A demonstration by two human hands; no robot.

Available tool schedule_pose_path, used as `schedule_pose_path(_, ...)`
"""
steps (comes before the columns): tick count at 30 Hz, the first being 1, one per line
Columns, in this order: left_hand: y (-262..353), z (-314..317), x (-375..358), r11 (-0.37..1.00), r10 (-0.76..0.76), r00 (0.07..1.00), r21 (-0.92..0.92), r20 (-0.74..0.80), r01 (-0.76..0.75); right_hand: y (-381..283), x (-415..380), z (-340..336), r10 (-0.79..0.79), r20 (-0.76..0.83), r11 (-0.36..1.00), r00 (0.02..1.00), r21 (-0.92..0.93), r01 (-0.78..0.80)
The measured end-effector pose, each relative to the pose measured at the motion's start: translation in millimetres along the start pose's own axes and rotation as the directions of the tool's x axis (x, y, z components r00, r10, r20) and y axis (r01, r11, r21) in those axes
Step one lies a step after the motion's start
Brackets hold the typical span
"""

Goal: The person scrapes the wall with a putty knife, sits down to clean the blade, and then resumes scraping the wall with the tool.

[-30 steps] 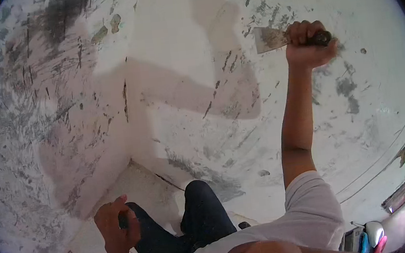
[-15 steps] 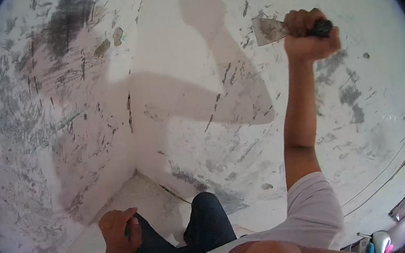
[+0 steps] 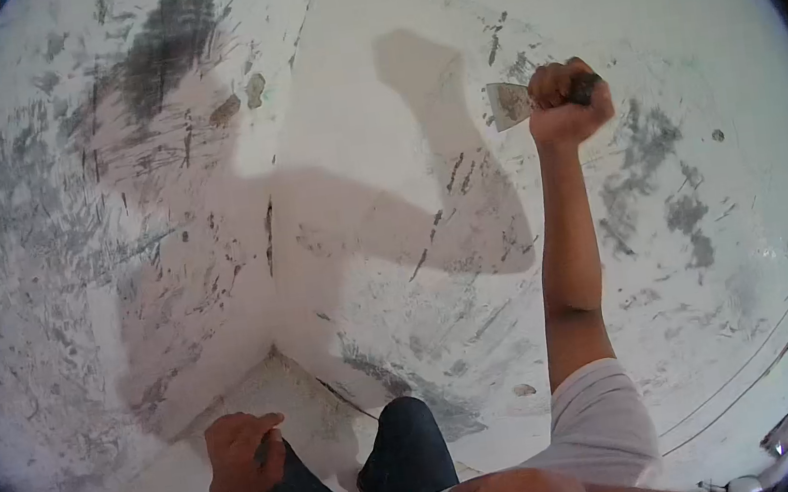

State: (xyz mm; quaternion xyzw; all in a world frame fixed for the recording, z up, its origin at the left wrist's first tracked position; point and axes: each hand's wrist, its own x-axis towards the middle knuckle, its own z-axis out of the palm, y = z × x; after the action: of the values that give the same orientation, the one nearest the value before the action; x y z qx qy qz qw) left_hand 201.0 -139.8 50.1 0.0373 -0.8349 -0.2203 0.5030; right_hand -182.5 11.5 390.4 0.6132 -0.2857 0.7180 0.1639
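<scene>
My right hand (image 3: 568,105) is raised against the white, scraped wall (image 3: 386,179) and is closed around the dark handle of a putty knife (image 3: 512,103). Its metal blade points left, against the wall surface. My left hand (image 3: 245,452) rests low on my dark trouser leg (image 3: 407,449), fingers curled around a small dark object that I cannot identify. The shadow of my arm falls on the wall left of the blade.
Two walls meet in a corner (image 3: 269,260) with grey scrape marks and dark patches (image 3: 162,39). The pale floor (image 3: 178,484) shows at the bottom left. Thin cables (image 3: 750,380) run along the wall at the lower right.
My right hand with the putty knife has moved down and left along the wall. The view has tilted slightly. My left hand stays on my leg.
</scene>
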Motion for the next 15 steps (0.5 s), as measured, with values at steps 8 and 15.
schedule_pose_path(8,-10.4,12.5,-2.4,0.994,-0.050,0.999,-0.099,-0.004,0.050,12.1,16.7,1.0,0.093,-0.208,0.991,0.974,-0.071,-0.109)
schedule_pose_path(15,-3.7,10.5,-4.2,0.996,-0.050,0.998,-0.074,0.047,0.054,13.1,24.6,0.0,0.134,-0.235,0.991,0.963,0.053,-0.125)
